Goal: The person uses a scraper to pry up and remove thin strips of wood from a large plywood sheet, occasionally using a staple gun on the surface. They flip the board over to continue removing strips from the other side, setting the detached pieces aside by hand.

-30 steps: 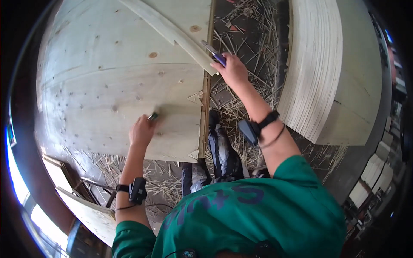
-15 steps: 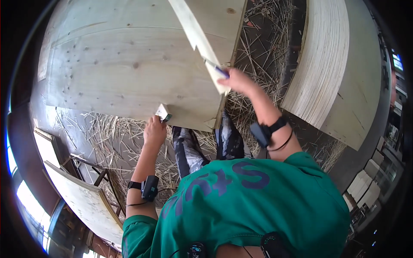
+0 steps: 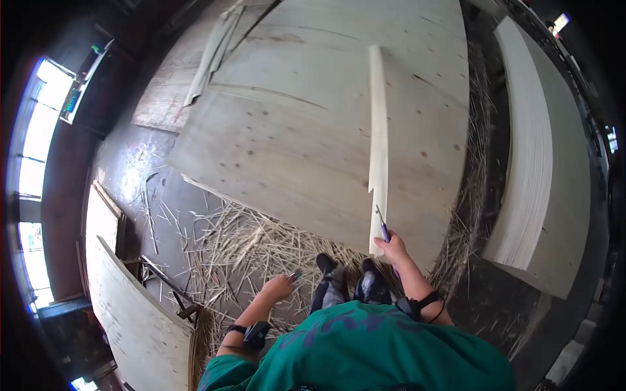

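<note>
Gripping purple tool (image 3: 385,233) and strip (image 3: 378,130), our right hand (image 3: 392,249) has the strip loose, not yet off the sheet (image 3: 300,150) (our left hand (image 3: 279,287) clasps a small object (image 3: 297,275)).

In front of me spreads a broad, knotty wood panel (image 3: 313,143); a long pale strip (image 3: 379,130) runs over it, though I cannot tell how much of it touches, and ragged veneer pieces (image 3: 215,55) lie by its far left edge. Below, the grey floor (image 3: 134,166) carries a thick litter of thin slivers (image 3: 241,260), my dark shoes (image 3: 325,263) among them
</note>
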`<state>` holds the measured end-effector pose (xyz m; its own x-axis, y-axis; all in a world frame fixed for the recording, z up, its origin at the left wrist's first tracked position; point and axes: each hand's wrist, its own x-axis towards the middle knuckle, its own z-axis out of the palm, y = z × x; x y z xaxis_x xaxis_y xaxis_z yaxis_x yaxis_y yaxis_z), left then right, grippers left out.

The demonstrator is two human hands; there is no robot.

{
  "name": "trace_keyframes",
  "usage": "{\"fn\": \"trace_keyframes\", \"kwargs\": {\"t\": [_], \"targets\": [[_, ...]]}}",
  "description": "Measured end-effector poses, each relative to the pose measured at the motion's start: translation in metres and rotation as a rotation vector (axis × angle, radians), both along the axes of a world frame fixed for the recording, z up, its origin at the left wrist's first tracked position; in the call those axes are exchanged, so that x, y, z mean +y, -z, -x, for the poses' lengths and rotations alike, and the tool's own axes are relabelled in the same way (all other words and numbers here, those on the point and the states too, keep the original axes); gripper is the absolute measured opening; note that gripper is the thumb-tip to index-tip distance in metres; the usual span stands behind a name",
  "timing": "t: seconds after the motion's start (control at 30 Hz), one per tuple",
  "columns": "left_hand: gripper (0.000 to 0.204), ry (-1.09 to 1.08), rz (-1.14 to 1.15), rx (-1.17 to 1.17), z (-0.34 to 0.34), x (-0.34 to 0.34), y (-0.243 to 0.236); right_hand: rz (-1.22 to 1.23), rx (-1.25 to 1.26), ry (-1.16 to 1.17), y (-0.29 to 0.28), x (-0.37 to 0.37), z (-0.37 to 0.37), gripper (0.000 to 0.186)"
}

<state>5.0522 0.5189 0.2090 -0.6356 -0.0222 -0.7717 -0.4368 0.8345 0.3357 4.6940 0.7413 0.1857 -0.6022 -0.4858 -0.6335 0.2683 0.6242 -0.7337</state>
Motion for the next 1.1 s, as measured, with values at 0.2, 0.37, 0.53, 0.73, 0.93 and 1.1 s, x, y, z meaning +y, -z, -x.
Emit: {"fn": "trace_keyframes", "kwargs": {"t": [0.2, 0.37, 0.53, 0.73, 0.93, 1.1], "targets": [[0.034, -0.658, 0.332, -0.327, -0.201, -0.160, -0.049, 0.157, -0.244, 0.352, 0.033, -0.252, -0.101, 0.019], [0.047, -1.409, -0.140, -0.244, -0.400, -0.295, -0.017, 0.127, -0.315, 0.441, 0.034, -0.512, -0.226, 0.022], [0.047, -1.450, -0.170, -0.207, -0.558, -0.605, 0.013, 0.261, -0.433, 0.550, 0.040, -0.855, -0.358, 0.023], [0.048, -0.979, 0.085, -0.341, -0.614, -0.973, -0.074, 0.085, -0.150, 0.749, 0.111, -1.114, -0.421, 0.024], [0.055, -1.138, 0.076, -0.141, -0.615, -1.360, -0.072, -0.348, 0.477, 0.615, 0.100, -1.315, -0.413, 0.047], [0.055, -0.807, 0.134, -0.134, -0.603, -1.623, -0.009, -0.531, 0.261, 0.602, 0.107, -1.426, -0.414, 0.051]]}}
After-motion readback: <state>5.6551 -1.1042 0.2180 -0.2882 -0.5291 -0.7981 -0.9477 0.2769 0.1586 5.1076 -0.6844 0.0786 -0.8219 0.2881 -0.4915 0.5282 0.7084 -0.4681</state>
